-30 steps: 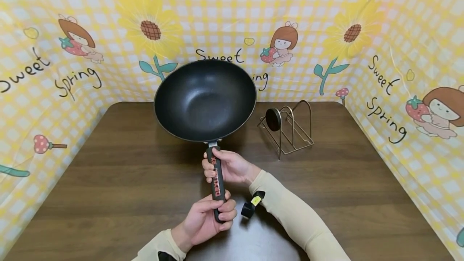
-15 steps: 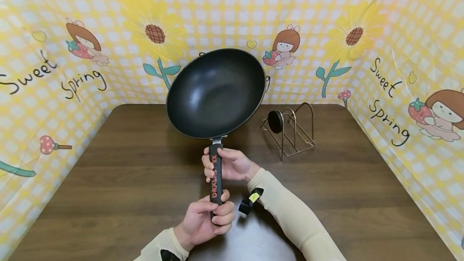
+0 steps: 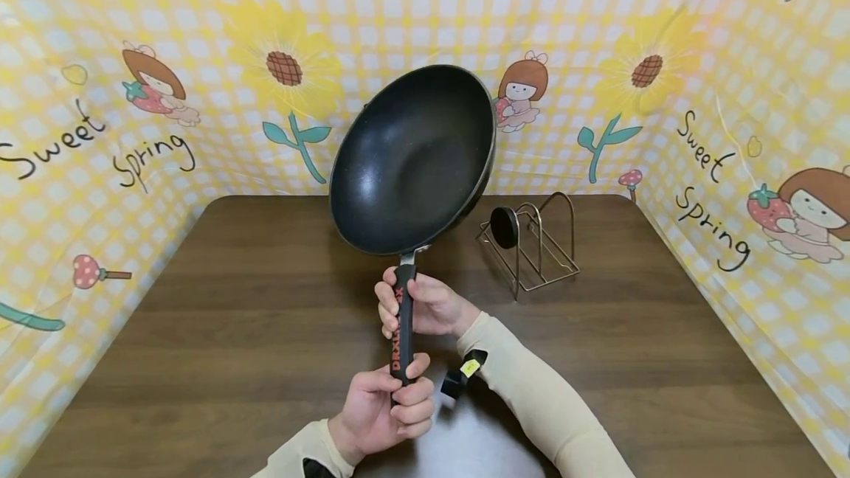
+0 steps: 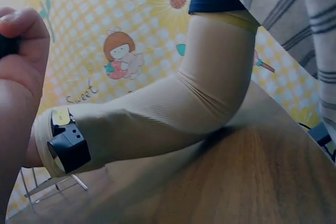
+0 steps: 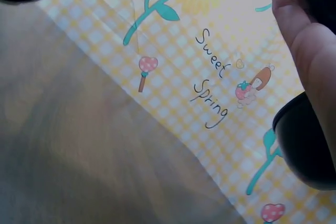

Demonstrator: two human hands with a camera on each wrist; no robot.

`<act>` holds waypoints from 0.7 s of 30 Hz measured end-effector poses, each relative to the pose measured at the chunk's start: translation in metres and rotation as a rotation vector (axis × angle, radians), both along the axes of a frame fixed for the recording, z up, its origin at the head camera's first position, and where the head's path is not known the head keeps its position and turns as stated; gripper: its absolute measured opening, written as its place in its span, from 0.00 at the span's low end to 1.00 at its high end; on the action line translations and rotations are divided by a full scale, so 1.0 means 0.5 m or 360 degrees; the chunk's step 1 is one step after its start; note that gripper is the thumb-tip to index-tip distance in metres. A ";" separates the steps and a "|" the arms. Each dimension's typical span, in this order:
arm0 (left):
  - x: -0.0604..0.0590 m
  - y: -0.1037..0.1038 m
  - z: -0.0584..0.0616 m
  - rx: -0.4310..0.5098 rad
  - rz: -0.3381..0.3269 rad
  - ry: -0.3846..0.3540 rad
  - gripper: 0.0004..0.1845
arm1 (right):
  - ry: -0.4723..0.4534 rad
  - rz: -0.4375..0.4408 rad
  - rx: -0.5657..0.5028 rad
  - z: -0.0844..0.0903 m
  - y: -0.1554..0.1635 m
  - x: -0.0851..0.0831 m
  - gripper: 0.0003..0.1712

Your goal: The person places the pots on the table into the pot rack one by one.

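A black wok [image 3: 415,161] is raised over the table, its dark inner face turned toward the head camera and its far rim leaning right. Its long black handle [image 3: 405,323] with red lettering points down toward the person. My left hand [image 3: 375,411] grips the handle's lower end, fingers curled around it. Higher up, just below the metal joint, my right hand [image 3: 438,305] holds the same handle with the thumb along its side. In the right wrist view, part of the wok [image 5: 304,145] shows behind the right hand [image 5: 310,45].
A gold-toned wire rack [image 3: 540,242] stands on the brown wooden table [image 3: 232,345] to the right of the wok. A round black disc [image 3: 505,227] is at its left side. Yellow checked cloth [image 3: 412,13] encloses the table at the back and sides.
The wok has risen and shifted right, and its bowl has turned to lean further right. Both hands keep hold of the handle. The rack stays in place.
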State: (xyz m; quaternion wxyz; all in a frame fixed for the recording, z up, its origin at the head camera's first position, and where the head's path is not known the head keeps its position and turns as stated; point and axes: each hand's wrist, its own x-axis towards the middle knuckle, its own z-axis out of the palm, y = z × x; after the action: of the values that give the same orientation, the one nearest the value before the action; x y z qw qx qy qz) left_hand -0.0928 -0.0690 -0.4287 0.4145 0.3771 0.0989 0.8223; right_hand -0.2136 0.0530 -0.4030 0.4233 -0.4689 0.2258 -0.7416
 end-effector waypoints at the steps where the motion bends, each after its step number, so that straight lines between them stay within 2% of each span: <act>1: 0.000 0.002 -0.002 -0.0019 0.0014 0.0012 0.07 | 0.0005 -0.0005 0.0014 0.001 0.003 0.001 0.12; 4: -0.002 0.006 -0.004 -0.0101 0.0073 0.0035 0.07 | 0.0026 -0.0031 0.0039 0.006 0.014 0.002 0.11; 7: -0.003 0.004 -0.003 -0.0247 0.0180 0.0032 0.06 | 0.0046 -0.0058 0.0054 0.011 0.026 0.001 0.11; 12: -0.004 -0.005 0.009 -0.0669 0.0494 0.0000 0.08 | 0.0097 -0.0121 0.0120 0.019 0.048 -0.005 0.09; 14: -0.004 -0.006 0.018 -0.0816 0.0579 -0.0007 0.09 | 0.0120 -0.0143 0.0159 0.023 0.056 -0.007 0.08; 21: -0.001 0.008 0.053 -0.1095 0.0656 -0.0030 0.07 | 0.0137 -0.0161 0.0254 0.033 0.082 -0.004 0.09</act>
State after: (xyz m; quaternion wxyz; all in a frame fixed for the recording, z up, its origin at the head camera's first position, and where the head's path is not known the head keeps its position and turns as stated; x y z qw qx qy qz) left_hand -0.0931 -0.0652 -0.4024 0.3439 0.1808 0.4383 0.8105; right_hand -0.2157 0.0940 -0.3866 0.4112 -0.4530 0.3254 -0.7209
